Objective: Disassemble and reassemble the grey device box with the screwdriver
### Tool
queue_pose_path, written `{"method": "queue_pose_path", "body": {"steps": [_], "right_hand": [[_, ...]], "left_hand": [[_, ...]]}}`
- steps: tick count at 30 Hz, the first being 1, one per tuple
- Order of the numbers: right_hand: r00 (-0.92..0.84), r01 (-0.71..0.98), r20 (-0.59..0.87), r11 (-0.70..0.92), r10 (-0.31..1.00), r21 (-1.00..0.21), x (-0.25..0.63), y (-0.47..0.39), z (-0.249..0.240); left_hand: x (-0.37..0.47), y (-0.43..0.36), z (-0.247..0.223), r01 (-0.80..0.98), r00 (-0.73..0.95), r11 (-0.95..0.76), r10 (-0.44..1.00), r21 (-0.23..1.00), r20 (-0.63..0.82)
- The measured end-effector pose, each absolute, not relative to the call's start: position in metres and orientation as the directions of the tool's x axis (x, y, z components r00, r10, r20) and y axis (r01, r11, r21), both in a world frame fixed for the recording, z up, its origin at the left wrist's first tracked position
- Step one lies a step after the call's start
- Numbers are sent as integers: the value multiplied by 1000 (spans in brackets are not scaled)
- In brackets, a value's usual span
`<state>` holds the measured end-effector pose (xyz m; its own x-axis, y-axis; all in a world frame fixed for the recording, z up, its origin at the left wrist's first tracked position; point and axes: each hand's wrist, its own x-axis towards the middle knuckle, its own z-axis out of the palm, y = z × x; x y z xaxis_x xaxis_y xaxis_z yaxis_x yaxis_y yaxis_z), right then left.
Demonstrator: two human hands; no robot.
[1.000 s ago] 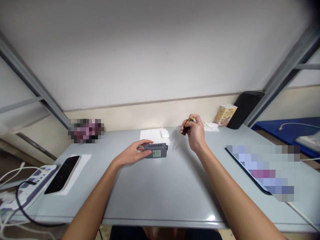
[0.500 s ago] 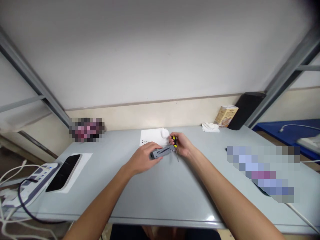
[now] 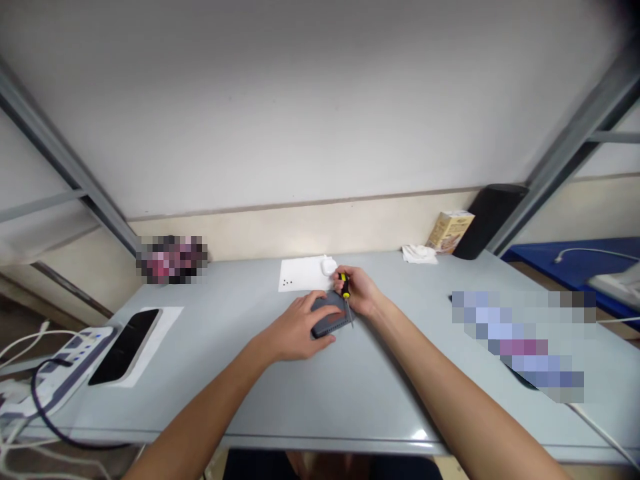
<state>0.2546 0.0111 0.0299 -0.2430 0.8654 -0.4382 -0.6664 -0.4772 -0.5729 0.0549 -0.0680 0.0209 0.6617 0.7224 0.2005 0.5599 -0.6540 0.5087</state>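
Observation:
A flat dark grey case [image 3: 331, 325] with vent slots along its near edge and a reddish patch on its face is in the middle of the desk. My left hand [image 3: 303, 325] grips it from the left, fingers over the top and thumb at the near edge. In my closed right hand [image 3: 359, 290] is a screwdriver [image 3: 345, 285] with a black and yellow handle, its thin shaft pointing down by the case's right end. Behind both hands lies a white sheet of paper [image 3: 303, 272] with several tiny dark pieces [image 3: 287, 283] and a rounded white object [image 3: 329, 267].
On the left are a phone [image 3: 127, 347] on paper and a power strip [image 3: 75, 367] with cables. A crumpled tissue [image 3: 419, 254], a yellowish box [image 3: 450, 232] and a black cylinder [image 3: 490, 221] stand at the back right. Blurred items [image 3: 520, 340] lie right.
The grey case has turned from standing on edge to lying with its broad face up, my left hand moving over it. The screwdriver in my right hand has shifted slightly left.

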Motion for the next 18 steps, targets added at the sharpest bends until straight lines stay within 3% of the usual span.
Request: {"method": "queue_pose_path", "body": {"steps": [18], "right_hand": [[-41,-888,-259,-154,965,-433,248,7,21]], "left_hand": [[54,-65,26,457,656,-611,722,646,220]]}}
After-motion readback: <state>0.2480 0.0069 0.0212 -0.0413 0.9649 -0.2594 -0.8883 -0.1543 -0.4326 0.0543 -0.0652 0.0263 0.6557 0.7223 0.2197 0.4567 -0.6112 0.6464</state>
